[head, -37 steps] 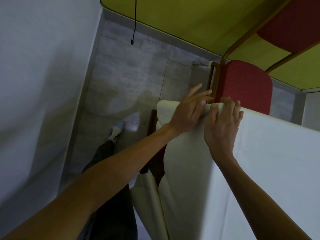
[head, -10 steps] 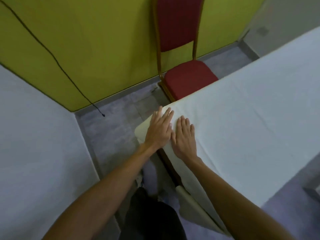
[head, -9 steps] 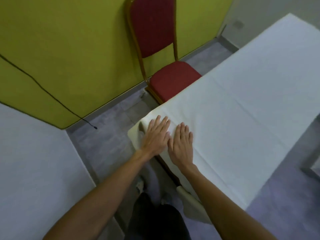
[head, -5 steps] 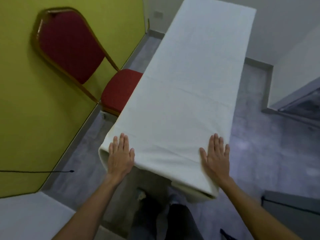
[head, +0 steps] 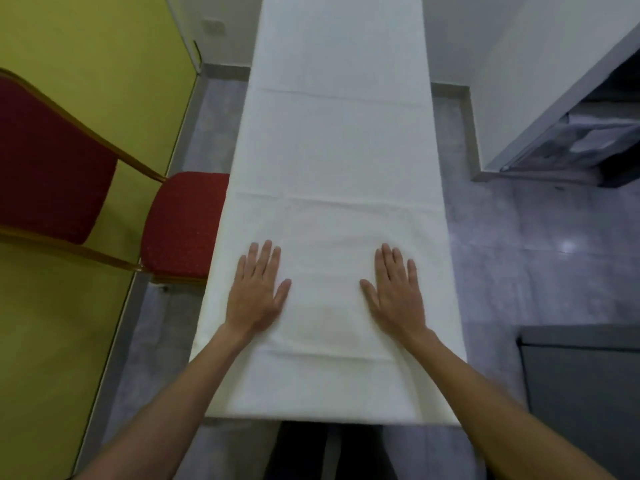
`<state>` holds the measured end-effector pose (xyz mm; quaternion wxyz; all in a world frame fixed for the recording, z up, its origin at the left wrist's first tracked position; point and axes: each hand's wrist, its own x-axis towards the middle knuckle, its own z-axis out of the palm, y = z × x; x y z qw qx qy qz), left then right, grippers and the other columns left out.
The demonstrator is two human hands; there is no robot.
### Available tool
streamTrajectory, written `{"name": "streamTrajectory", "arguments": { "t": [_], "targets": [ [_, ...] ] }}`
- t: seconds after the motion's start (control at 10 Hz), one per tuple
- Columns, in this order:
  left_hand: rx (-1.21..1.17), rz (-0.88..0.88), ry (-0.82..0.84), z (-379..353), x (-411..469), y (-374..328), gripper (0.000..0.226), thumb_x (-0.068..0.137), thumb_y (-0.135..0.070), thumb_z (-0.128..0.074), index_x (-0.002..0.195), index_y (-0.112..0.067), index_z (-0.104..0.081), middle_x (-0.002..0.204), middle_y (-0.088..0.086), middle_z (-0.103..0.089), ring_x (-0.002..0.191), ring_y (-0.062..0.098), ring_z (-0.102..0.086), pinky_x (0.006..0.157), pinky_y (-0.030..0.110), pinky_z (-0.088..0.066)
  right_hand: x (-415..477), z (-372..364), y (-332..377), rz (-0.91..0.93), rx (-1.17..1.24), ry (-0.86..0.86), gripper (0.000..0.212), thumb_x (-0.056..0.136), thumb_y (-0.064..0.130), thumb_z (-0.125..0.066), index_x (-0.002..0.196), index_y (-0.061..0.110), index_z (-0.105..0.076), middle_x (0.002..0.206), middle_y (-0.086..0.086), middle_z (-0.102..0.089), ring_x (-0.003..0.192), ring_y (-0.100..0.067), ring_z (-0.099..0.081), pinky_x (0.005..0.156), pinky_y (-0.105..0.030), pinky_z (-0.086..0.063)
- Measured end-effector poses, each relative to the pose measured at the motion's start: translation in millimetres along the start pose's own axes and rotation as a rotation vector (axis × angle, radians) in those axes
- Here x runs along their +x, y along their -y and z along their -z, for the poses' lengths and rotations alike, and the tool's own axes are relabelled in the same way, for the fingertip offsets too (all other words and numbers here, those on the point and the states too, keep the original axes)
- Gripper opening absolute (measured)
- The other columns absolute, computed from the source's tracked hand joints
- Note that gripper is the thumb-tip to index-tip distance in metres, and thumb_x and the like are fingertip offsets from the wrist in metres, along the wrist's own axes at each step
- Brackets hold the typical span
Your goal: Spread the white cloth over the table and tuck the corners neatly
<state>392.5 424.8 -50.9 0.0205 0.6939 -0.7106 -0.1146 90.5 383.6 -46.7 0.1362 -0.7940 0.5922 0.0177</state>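
The white cloth [head: 336, 161] lies flat along the whole long narrow table, running away from me with a few faint crosswise fold lines. Its near end hangs down over the table edge in front of my legs. My left hand [head: 258, 289] presses flat on the cloth near the left side, fingers straight and together. My right hand [head: 396, 289] presses flat near the right side in the same way. Both palms are down and hold nothing. The table itself is hidden under the cloth.
A red padded chair [head: 180, 226] with a wooden frame stands against the table's left side, before a yellow-green wall [head: 86, 46]. Grey tiled floor [head: 519, 254] runs on both sides. A grey cabinet [head: 581, 393] sits at the lower right, a white wall beyond.
My view has swung from the near left corner to face down the table's length. My hands moved apart, then slid inward and further onto the cloth top.
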Motion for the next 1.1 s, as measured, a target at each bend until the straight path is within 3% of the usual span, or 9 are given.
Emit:
{"name": "streamTrajectory", "arguments": {
  "t": [0.1, 0.2, 0.3, 0.5, 0.6, 0.7, 0.9, 1.0, 1.1],
  "targets": [
    [-0.032, 0.173, -0.015, 16.1, 0.3, 44.5, 0.074, 0.098, -0.052, -0.026, 0.156, -0.008, -0.017, 0.165, 0.012, -0.009, 0.152, 0.031, 0.0, 0.122, 0.051, -0.008, -10.2, 16.2, -58.2, -0.208, 0.062, -0.062, 0.087, 0.097, 0.065, -0.014, 0.16, 0.005, -0.014, 0.168, -0.011, -0.009, 0.156, -0.027, -0.007, 0.126, -0.048, -0.003],
    [-0.04, 0.219, -0.037, 25.3, 33.6, 42.5, 0.076, 0.098, -0.051, -0.026, 0.154, 0.0, -0.019, 0.163, 0.02, -0.012, 0.151, 0.036, -0.004, 0.122, 0.053, -0.01, 7.4, 27.6, -61.1, -0.481, 0.228, -0.179, 0.087, 0.096, 0.058, -0.022, 0.155, -0.005, -0.022, 0.162, -0.025, -0.023, 0.151, -0.04, -0.021, 0.124, -0.055, -0.011],
    [-0.085, 0.037, -0.03, 28.4, 93.2, -1.0, 0.071, 0.099, -0.044, -0.022, 0.154, 0.0, -0.019, 0.163, 0.018, -0.014, 0.152, 0.034, -0.004, 0.123, 0.048, -0.008, 61.6, 26.7, -13.8, -0.261, 0.209, -0.214, 0.066, 0.101, 0.035, -0.029, 0.15, -0.01, -0.033, 0.155, -0.03, -0.035, 0.145, -0.046, -0.033, 0.121, -0.058, -0.019],
    [-0.027, -0.144, 0.043, 14.2, 161.1, -60.5, 0.061, 0.102, -0.04, -0.025, 0.156, -0.01, -0.021, 0.164, 0.009, -0.014, 0.152, 0.029, -0.006, 0.123, 0.046, -0.009, 140.4, 17.4, 44.0, 0.13, 0.061, -0.047, 0.06, 0.107, 0.038, -0.015, 0.159, 0.008, -0.016, 0.168, -0.01, -0.011, 0.156, -0.026, -0.006, 0.126, -0.042, 0.001],
    [-0.003, -0.138, 0.017, 14.2, 151.4, -25.3, 0.068, 0.1, -0.052, -0.023, 0.157, -0.016, -0.016, 0.165, 0.005, -0.009, 0.153, 0.026, -0.002, 0.123, 0.045, -0.009, 129.8, 22.3, 3.4, 0.136, -0.037, -0.029, 0.072, 0.103, 0.055, -0.011, 0.16, 0.011, -0.017, 0.168, -0.006, -0.012, 0.156, -0.023, -0.008, 0.127, -0.044, -0.004],
    [-0.01, -0.013, -0.023, 19.6, 139.3, 18.1, 0.073, 0.099, -0.058, -0.02, 0.158, -0.016, -0.012, 0.166, 0.006, -0.005, 0.153, 0.027, 0.003, 0.124, 0.045, -0.006, 106.8, 31.3, -52.8, -0.017, -0.031, -0.018, 0.08, 0.101, 0.062, -0.007, 0.16, 0.009, -0.019, 0.168, -0.006, -0.013, 0.155, -0.024, -0.011, 0.125, -0.043, -0.003],
    [0.042, 0.155, 0.041, 38.3, 122.7, 58.7, 0.083, 0.094, -0.065, -0.016, 0.157, -0.012, -0.01, 0.166, 0.006, -0.004, 0.152, 0.027, 0.002, 0.122, 0.048, -0.005, 92.5, 48.1, -87.8, -0.099, -0.067, 0.077, 0.091, 0.097, 0.069, -0.002, 0.159, 0.005, -0.018, 0.168, -0.011, -0.013, 0.155, -0.027, -0.013, 0.125, -0.045, -0.005],
    [0.099, 0.194, 0.193, 62.3, 107.8, 63.5, 0.091, 0.09, -0.068, -0.004, 0.156, -0.005, -0.007, 0.165, 0.012, -0.003, 0.152, 0.03, 0.001, 0.123, 0.046, -0.006, 97.0, 69.5, -82.0, -0.032, -0.092, 0.168, 0.109, 0.086, 0.077, 0.014, 0.158, 0.001, -0.014, 0.167, -0.017, -0.01, 0.155, -0.032, -0.01, 0.124, -0.045, -0.003],
    [0.14, 0.246, 0.189, 101.3, 92.3, 70.8, 0.084, 0.097, -0.064, -0.01, 0.156, -0.004, -0.006, 0.165, 0.013, -0.004, 0.152, 0.029, 0.001, 0.123, 0.046, -0.007, 111.8, 117.3, -79.2, 0.057, -0.137, 0.142, 0.118, 0.078, 0.081, 0.021, 0.159, 0.001, -0.011, 0.168, -0.016, -0.009, 0.155, -0.03, -0.008, 0.125, -0.043, -0.005]
  ]
}}
